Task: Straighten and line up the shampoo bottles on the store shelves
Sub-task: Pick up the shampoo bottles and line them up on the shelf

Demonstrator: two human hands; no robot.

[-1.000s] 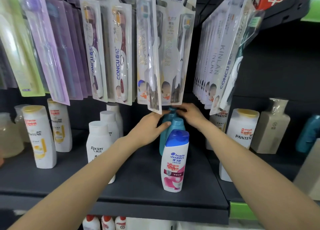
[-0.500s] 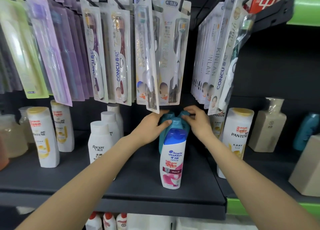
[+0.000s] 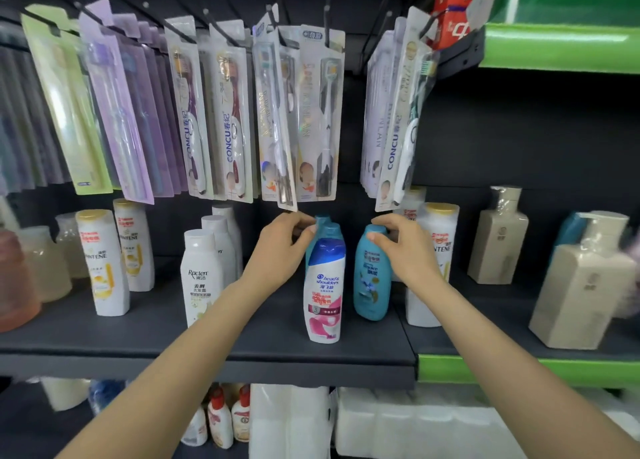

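My right hand [image 3: 407, 247] grips the teal bottle [image 3: 370, 278] near its cap, fingers curled round the top. The bottle stands upright on the dark shelf [image 3: 242, 341], just beside and at 3 o'clock of the Head & Shoulders bottle [image 3: 323, 289], not touching it as far as I can see.

My left hand [image 3: 280, 254] is at 9 o'clock of that white bottle. Its fingertips pinch the cap of a second teal bottle [image 3: 329, 230], which stands directly behind the Head & Shoulders bottle; another teal cap shows behind that one, mostly hidden.

Head & Shoulders bottle: upright, label forward, near the shelf's front edge.

At 9 o'clock of my left forearm, a row of white Raclen bottles [image 3: 201, 275]. Further left, two Pantene bottles [image 3: 102, 261]. At 3 o'clock of my right hand, a Pantene bottle [image 3: 434, 251], partly covered. Toothbrush packs [image 3: 235, 119] hang at 12 o'clock above both hands.
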